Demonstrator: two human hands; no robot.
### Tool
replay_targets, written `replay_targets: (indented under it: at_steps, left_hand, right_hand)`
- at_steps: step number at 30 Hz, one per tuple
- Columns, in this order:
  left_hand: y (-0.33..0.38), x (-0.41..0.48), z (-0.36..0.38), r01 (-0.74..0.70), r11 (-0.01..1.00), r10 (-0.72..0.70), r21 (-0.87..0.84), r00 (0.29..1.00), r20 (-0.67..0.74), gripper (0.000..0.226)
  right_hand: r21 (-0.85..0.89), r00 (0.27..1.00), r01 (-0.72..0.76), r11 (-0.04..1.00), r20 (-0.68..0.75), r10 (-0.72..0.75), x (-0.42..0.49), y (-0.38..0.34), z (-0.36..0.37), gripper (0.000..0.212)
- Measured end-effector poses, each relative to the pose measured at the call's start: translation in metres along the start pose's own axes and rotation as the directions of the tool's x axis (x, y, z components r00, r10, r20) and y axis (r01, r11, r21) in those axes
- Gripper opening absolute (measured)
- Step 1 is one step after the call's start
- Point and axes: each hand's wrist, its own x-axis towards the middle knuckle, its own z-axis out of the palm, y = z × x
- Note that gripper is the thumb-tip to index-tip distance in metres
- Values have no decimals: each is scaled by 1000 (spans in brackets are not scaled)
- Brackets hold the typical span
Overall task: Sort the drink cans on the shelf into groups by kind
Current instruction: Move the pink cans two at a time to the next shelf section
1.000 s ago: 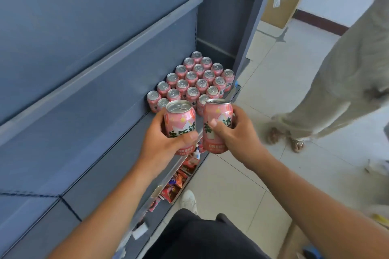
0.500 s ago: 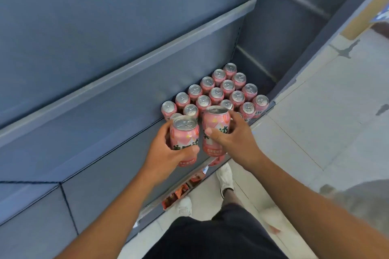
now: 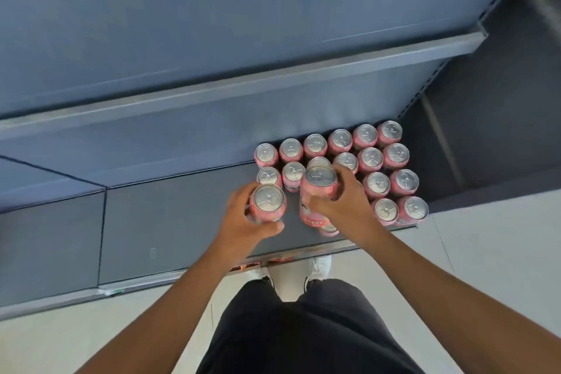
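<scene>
Several pink drink cans [image 3: 378, 184] with silver tops stand in rows on the right part of the grey shelf [image 3: 170, 222]. My left hand [image 3: 243, 223] grips one pink can [image 3: 268, 202] just left of the group, low over the shelf. My right hand [image 3: 340, 200] grips a second pink can [image 3: 318, 191], held upright above the front of the group. Whether either held can touches the shelf cannot be told. Another can's base peeks out under my right hand.
An upper grey shelf edge [image 3: 273, 85] juts out above the cans. The shelf's left part is bare grey board. Snack packets [image 3: 261, 264] show on a lower level beneath the shelf lip. My legs and white shoes [image 3: 315, 267] stand on the tiled floor.
The view has swung to look straight down on the shelf. Both hands have carried their cans lower and closer to the group; the left can now sits beside the front-left row.
</scene>
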Motion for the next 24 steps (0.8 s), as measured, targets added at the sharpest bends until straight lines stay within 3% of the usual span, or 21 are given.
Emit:
replay_targets:
  at_steps: [3,9,17,20,24]
  left_hand:
    - [-16,15,7,-13,997,13,69,1000,6,69]
    - [-39,38,22,40,999,-40,0,998,-40,59]
    - [-68,63,29,121,993,-119,14,988,-97,68]
    - [-78,67,30,142,990,-139,18,986,-95,69]
    - [-91,71,35,146,989,-143,33,986,-88,70]
  right_hand:
    - [-85,1000,-3,996,25,5,17,7,0,58]
    - [-210,993,-15,978,115,40,44,27,7,54]
    - [-381,982,85,921,188,-13,68,50,29,54]
    - [-480,974,166,861,217,-67,70,60,32,56]
    - [-679,955,281,678,271,-125,72,76,32,67]
